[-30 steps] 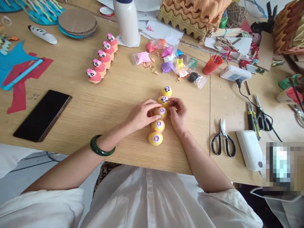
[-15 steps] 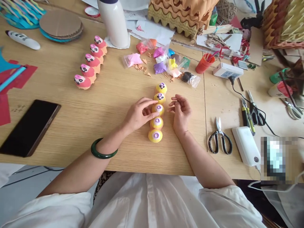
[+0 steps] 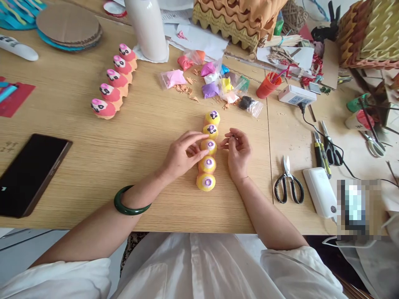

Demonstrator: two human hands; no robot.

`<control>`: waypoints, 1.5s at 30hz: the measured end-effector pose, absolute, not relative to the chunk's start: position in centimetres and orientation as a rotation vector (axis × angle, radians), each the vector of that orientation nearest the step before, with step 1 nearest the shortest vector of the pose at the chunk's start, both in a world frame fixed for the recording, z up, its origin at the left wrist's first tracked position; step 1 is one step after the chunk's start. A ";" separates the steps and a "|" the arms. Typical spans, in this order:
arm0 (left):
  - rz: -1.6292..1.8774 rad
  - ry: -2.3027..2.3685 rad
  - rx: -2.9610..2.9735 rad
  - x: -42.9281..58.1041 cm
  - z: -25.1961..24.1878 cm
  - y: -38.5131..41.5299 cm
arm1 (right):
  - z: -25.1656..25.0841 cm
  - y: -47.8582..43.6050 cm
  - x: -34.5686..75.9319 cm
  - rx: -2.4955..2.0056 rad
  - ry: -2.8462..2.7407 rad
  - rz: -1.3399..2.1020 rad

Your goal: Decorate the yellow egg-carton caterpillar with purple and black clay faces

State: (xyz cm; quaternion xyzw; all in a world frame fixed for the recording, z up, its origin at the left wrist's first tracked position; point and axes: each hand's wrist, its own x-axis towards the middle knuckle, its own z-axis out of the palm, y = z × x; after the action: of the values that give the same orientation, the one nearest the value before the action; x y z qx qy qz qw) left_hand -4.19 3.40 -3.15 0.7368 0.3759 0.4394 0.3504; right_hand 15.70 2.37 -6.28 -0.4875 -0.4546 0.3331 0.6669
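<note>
A strip of yellow-painted egg carton cups (image 3: pixel 207 165) stands on the table in front of me. Each cup bears a pale patch with a purple ring; the two farthest also have black eyes and mouths. My left hand (image 3: pixel 183 154) grips the middle cup from the left, thumb and forefinger on either side of it. Just right of the strip, my right hand (image 3: pixel 239 151) is closed in a pinch. A tiny dark bit, perhaps black clay, shows at its fingertips. Farther left sits a similar pink strip (image 3: pixel 111 92) with finished-looking faces.
Bags of coloured clay (image 3: pixel 210 89) and orange crumbs lie beyond the strip, beside a red cup of toothpicks (image 3: pixel 267 86). Scissors (image 3: pixel 288 182) and a white power bank (image 3: pixel 319 193) are at right, a phone (image 3: pixel 33 174) at left. Stacked egg trays (image 3: pixel 233 25) and a white bottle (image 3: pixel 148 31) stand behind.
The whole view has shifted slightly. My left hand stays on the middle cup, and my right hand keeps its pinch beside the strip with hardly any movement.
</note>
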 end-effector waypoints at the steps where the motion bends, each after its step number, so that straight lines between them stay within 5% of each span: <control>1: 1.105 0.959 1.920 -4.1 -3.2 3.4 | -6.3 2.4 15.6 -1.117 -1.030 0.758; 17: 1.365 1.073 1.926 -4.6 -2.3 4.3 | -3.2 0.3 14.1 -0.947 -1.178 0.735; 25: 0.885 0.681 1.209 -3.8 0.1 1.6 | -1.3 -1.8 13.1 -0.843 -1.513 0.709; 40: 0.893 0.695 1.011 -4.1 -0.5 2.5 | -1.5 -1.2 13.7 -1.022 -1.647 0.314; 45: 0.833 0.709 1.042 -4.0 -0.5 2.2 | -1.7 -1.3 13.6 -1.078 -1.552 0.423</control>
State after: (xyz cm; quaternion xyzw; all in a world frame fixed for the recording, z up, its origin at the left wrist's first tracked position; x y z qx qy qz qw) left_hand -4.03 2.24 -0.53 0.4729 0.3217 0.3779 0.7280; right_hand 13.59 -1.26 -1.73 -0.4587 -0.6602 0.1800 0.5669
